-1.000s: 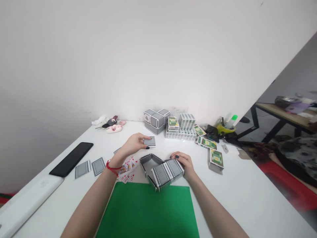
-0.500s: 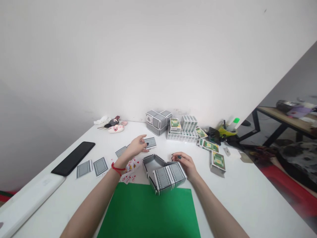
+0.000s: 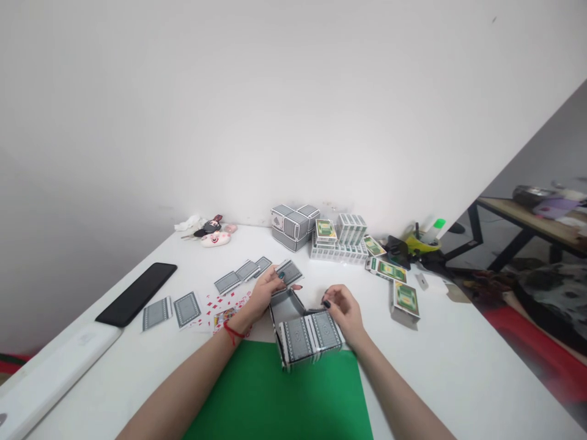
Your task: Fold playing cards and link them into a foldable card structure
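Note:
An open box folded from grey-backed playing cards (image 3: 306, 329) stands at the far edge of a green mat (image 3: 279, 397). My left hand (image 3: 265, 292) is closed on a single grey-backed card (image 3: 290, 271), held just above the box's far left corner. My right hand (image 3: 343, 307) rests on the box's right top edge, fingers curled against it. Face-up red cards (image 3: 221, 307) lie on the white table beside my left wrist, which wears a red string.
Loose grey-backed cards (image 3: 172, 310) lie to the left, more (image 3: 243, 275) further back. A black phone (image 3: 136, 293) and a white slab (image 3: 50, 373) sit at the left edge. Card cubes (image 3: 293, 225), card packs (image 3: 342, 238), green-backed packs (image 3: 403, 296), small trinkets (image 3: 208, 231) line the back.
My left hand pulled back toward me with the card, from the table's middle to just over the box's far corner. The right hand stayed at the box, which turned slightly.

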`<state>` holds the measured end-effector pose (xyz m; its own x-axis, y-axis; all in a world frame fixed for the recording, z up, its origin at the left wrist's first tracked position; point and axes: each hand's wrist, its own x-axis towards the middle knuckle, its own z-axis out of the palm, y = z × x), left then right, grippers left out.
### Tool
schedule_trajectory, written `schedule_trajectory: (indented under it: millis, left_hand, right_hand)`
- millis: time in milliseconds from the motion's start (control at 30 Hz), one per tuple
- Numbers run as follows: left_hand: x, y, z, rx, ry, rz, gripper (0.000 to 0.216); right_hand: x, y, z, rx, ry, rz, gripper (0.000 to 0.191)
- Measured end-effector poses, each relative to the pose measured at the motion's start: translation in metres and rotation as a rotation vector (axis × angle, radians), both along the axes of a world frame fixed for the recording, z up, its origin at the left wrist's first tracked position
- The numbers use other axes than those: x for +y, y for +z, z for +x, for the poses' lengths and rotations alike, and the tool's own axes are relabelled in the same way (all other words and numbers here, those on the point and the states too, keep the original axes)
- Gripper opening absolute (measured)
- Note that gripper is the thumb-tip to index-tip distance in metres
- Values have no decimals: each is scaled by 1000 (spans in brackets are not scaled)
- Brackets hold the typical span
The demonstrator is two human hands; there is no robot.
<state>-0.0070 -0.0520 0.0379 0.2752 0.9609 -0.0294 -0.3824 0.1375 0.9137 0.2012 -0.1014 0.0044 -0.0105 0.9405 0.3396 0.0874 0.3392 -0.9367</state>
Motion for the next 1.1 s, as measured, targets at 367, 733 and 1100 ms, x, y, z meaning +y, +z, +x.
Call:
schedule_trajectory:
  millis: [367, 733, 1100]
  left_hand:
    - [1, -5, 0, -66, 54, -51, 32]
    - [-4, -8, 5, 3, -79, 27, 30]
    - [-3, -16, 9, -51, -48, 1, 25]
  right_hand:
    - [-15, 38, 35, -247, 344, -131, 80]
    - [-36, 46, 20, -263, 527, -195, 64]
    - [-37, 51, -1, -410, 475, 71, 43]
